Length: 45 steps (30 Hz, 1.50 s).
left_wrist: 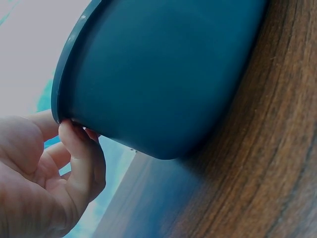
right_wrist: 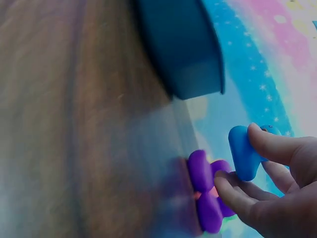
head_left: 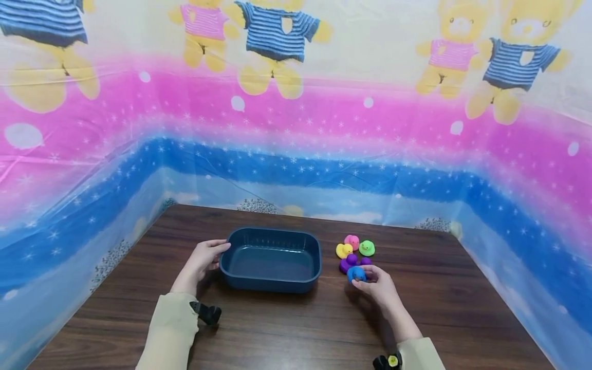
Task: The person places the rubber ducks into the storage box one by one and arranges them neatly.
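Note:
A dark blue rectangular basin stands on the table, left of the middle. My left hand grips its rim at the left end; in the left wrist view the fingers curl beneath the rim of the basin. Between thumb and fingers my right hand pinches a blue toy duck, which appears raised off the table in the right wrist view. Just behind it sit purple ducks, one partly hidden by the fingers. Farther back are a yellow duck, a pink duck and a green duck.
The dark wooden table carries the basin and the ducks. A printed cloth with bears hangs around the back and both sides. Each wrist bears a small black camera; the left camera shows beside the sleeve.

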Each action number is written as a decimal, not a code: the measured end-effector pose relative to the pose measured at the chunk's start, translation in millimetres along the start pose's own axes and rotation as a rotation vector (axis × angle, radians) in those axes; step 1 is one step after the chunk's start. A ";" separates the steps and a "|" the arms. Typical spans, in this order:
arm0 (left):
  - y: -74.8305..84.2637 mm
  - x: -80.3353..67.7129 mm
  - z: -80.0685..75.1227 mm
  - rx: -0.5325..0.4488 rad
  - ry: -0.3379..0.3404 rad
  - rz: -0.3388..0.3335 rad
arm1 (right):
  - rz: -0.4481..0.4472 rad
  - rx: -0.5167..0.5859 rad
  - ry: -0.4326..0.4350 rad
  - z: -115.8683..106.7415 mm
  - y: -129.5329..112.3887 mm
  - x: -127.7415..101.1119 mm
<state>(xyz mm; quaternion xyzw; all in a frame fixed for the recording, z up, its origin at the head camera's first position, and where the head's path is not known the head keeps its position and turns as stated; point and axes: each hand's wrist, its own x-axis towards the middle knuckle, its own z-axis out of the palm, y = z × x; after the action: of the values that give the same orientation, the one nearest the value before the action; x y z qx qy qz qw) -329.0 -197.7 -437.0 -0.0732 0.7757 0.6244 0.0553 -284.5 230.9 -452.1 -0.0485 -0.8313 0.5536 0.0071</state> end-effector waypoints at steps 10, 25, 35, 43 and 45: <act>1.4 1.8 -4.8 0.013 0.009 0.009 | 0.010 0.175 -0.088 7.9 -35.5 21.4; -1.5 3.9 -6.2 -0.012 0.022 0.020 | -0.119 0.194 -0.202 54.7 -122.8 59.6; -3.7 4.9 -0.6 -0.034 0.028 0.017 | -0.134 0.267 -0.321 121.7 -153.3 69.8; -6.0 1.6 0.2 -0.060 0.030 0.003 | -0.080 0.250 -0.353 172.2 -144.0 70.8; -6.0 1.6 -0.8 -0.064 0.031 0.004 | -0.069 0.240 -0.358 184.0 -140.7 70.6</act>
<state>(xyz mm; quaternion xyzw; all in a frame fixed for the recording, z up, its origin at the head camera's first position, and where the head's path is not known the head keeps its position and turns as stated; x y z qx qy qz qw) -329.4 -199.8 -442.8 -0.0830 0.7564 0.6477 0.0394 -377.1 14.1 -396.6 0.0802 -0.7487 0.6477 -0.1162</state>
